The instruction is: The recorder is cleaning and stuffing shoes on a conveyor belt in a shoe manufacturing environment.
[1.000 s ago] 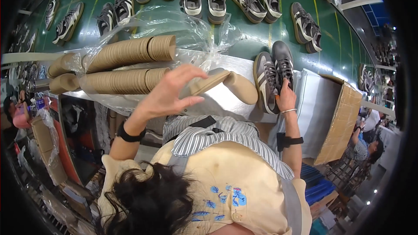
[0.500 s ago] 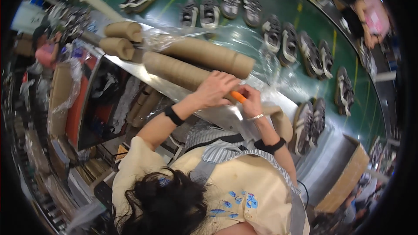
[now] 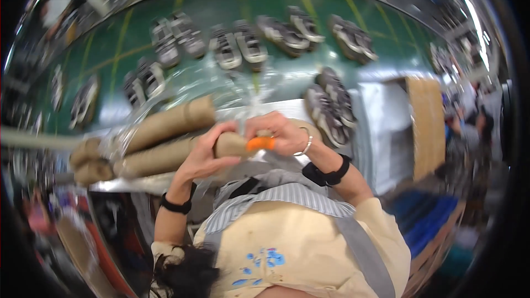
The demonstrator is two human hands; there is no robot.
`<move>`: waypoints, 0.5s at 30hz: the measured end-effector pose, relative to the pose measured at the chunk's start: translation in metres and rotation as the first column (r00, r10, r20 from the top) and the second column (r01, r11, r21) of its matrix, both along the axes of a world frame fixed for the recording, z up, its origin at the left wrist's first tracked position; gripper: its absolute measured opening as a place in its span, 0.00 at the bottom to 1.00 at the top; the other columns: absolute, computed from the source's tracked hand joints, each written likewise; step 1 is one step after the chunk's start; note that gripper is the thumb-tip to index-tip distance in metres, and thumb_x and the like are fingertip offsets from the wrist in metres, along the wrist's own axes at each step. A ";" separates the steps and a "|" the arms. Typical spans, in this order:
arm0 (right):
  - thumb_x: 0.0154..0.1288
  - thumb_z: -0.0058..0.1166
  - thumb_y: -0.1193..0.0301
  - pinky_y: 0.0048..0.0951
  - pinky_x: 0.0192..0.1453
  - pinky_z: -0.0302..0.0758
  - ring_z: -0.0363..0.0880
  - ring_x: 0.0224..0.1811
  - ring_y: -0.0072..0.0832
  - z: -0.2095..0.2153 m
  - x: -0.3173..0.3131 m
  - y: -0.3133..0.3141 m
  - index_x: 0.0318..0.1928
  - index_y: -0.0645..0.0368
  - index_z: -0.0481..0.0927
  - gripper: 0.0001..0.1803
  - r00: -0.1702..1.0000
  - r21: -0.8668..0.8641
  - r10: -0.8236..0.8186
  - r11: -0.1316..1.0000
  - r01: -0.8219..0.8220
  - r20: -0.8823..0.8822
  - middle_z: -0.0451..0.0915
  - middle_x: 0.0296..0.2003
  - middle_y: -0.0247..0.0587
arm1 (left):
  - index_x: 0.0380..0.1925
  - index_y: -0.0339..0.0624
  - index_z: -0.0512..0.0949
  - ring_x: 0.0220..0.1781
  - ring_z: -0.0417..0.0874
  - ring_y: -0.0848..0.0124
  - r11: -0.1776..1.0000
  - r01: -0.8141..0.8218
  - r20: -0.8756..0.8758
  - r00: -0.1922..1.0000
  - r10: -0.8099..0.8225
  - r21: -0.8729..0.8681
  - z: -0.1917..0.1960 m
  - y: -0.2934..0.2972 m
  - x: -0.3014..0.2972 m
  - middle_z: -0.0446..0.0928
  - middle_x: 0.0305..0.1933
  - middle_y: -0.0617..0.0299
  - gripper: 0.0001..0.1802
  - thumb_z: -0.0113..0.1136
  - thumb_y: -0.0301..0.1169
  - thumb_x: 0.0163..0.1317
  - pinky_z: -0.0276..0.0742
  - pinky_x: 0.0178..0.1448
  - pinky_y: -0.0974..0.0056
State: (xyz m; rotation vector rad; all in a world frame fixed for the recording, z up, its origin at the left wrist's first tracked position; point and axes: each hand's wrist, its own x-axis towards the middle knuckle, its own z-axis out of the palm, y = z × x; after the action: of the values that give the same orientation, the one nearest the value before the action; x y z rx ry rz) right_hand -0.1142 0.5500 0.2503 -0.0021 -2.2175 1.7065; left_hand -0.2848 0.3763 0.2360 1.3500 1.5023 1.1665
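My left hand (image 3: 207,152) is wrapped around the near brown paper roll (image 3: 160,158), close to its right end, with the thumb below and fingers above. At that end my right hand (image 3: 280,132) is closed, its bent fingers pinching the roll's edge. Something bright orange (image 3: 260,143) covers or lies along the right thumb; its kind is not clear. Behind this roll lies a second brown roll (image 3: 171,124), partly under clear plastic film (image 3: 124,140).
Several pairs of grey-and-white sneakers (image 3: 251,44) stand on the green table (image 3: 193,83) ahead. One pair (image 3: 330,107) is close to my right hand. An open cardboard box (image 3: 428,124) with a pale liner stands at the right. Shorter brown rolls (image 3: 91,172) lie far left.
The view has swung, so the whole scene appears turned. My left hand has shifted from on top of the roll to gripping around its end. The right hand stays beside it.
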 end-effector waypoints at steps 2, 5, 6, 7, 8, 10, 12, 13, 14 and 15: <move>0.53 0.60 0.79 0.28 0.36 0.72 0.76 0.30 0.29 0.023 0.024 0.013 0.32 0.63 0.78 0.06 1.000 0.146 -0.024 0.989 0.027 -0.019 0.78 0.29 0.40 | 0.46 0.32 0.73 0.42 0.78 0.75 0.979 0.169 0.203 0.968 -0.145 -0.111 0.002 0.021 0.015 0.79 0.38 0.61 0.25 0.71 0.31 0.50 0.73 0.45 0.70; 0.50 0.59 0.83 0.27 0.38 0.73 0.78 0.30 0.29 0.021 0.112 0.058 0.33 0.63 0.80 0.08 0.645 0.373 -0.747 0.559 0.740 -0.160 0.79 0.27 0.40 | 0.43 0.30 0.75 0.40 0.77 0.78 0.964 0.247 0.345 0.917 -0.200 -0.097 0.005 0.056 0.040 0.79 0.36 0.63 0.21 0.70 0.28 0.52 0.74 0.44 0.71; 0.53 0.59 0.80 0.27 0.34 0.72 0.77 0.27 0.31 0.013 0.154 0.070 0.32 0.64 0.80 0.05 0.431 0.366 -0.894 0.364 0.857 -0.119 0.78 0.26 0.44 | 0.44 0.30 0.75 0.40 0.77 0.78 0.972 0.214 0.404 0.901 -0.157 -0.098 0.004 0.065 0.050 0.79 0.36 0.62 0.21 0.70 0.27 0.52 0.74 0.45 0.71; 0.54 0.56 0.81 0.25 0.33 0.71 0.77 0.26 0.28 0.008 0.192 0.073 0.32 0.65 0.80 0.04 0.197 0.413 -0.971 0.124 0.902 -0.139 0.77 0.24 0.44 | 0.45 0.30 0.74 0.40 0.77 0.78 0.981 0.165 0.460 0.882 -0.100 -0.103 0.002 0.074 0.059 0.79 0.37 0.62 0.22 0.69 0.27 0.52 0.75 0.45 0.70; 0.54 0.56 0.81 0.25 0.32 0.71 0.76 0.24 0.27 -0.007 0.237 0.073 0.30 0.66 0.79 0.02 0.042 0.342 -0.988 -0.010 0.939 -0.146 0.76 0.21 0.43 | 0.46 0.29 0.74 0.41 0.78 0.77 0.980 0.179 0.487 0.865 -0.116 -0.084 -0.001 0.086 0.070 0.79 0.38 0.60 0.22 0.68 0.27 0.52 0.76 0.47 0.68; 0.55 0.56 0.80 0.27 0.33 0.72 0.77 0.28 0.31 -0.026 0.301 0.053 0.32 0.67 0.78 0.03 -0.117 0.543 -0.992 -0.123 0.831 -0.047 0.77 0.26 0.45 | 0.46 0.29 0.74 0.41 0.78 0.76 0.979 0.187 0.434 0.891 -0.135 -0.080 0.005 0.115 0.093 0.80 0.39 0.60 0.22 0.68 0.26 0.53 0.76 0.46 0.68; 0.55 0.56 0.80 0.30 0.36 0.72 0.78 0.32 0.34 -0.056 0.348 0.036 0.33 0.67 0.77 0.04 -0.159 0.647 -0.987 -0.130 0.752 -0.013 0.78 0.30 0.46 | 0.43 0.29 0.75 0.39 0.80 0.75 0.983 0.180 0.330 0.931 -0.155 -0.046 0.015 0.154 0.121 0.81 0.38 0.56 0.19 0.66 0.27 0.53 0.78 0.43 0.67; 0.56 0.56 0.79 0.33 0.39 0.73 0.78 0.36 0.38 -0.069 0.366 0.038 0.35 0.67 0.77 0.06 -0.178 0.733 -0.984 -0.111 0.671 0.014 0.79 0.35 0.48 | 0.42 0.30 0.75 0.37 0.81 0.74 0.985 0.170 0.261 0.951 -0.167 0.013 0.019 0.178 0.136 0.81 0.36 0.55 0.18 0.66 0.27 0.52 0.78 0.41 0.67; 0.58 0.55 0.77 0.38 0.43 0.73 0.76 0.42 0.44 -0.078 0.381 0.046 0.39 0.67 0.76 0.08 -0.166 0.759 -0.986 -0.099 0.643 0.013 0.77 0.40 0.51 | 0.40 0.30 0.75 0.35 0.82 0.73 0.985 0.158 0.189 0.967 -0.169 0.071 0.022 0.200 0.151 0.82 0.34 0.54 0.17 0.66 0.27 0.51 0.78 0.40 0.67; 0.59 0.55 0.75 0.40 0.45 0.72 0.75 0.42 0.47 -0.081 0.378 0.063 0.40 0.67 0.76 0.10 -0.127 0.778 -0.984 -0.174 0.603 -0.121 0.77 0.39 0.53 | 0.38 0.31 0.75 0.34 0.83 0.73 0.980 0.134 0.210 0.964 -0.163 0.145 0.022 0.221 0.169 0.82 0.33 0.54 0.17 0.67 0.27 0.51 0.77 0.38 0.67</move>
State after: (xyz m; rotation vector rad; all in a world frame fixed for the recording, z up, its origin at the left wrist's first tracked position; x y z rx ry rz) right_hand 0.2643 0.6125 0.1693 -1.7612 -1.8539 -0.0804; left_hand -0.1160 0.5972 0.2578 1.3447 1.1640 1.2894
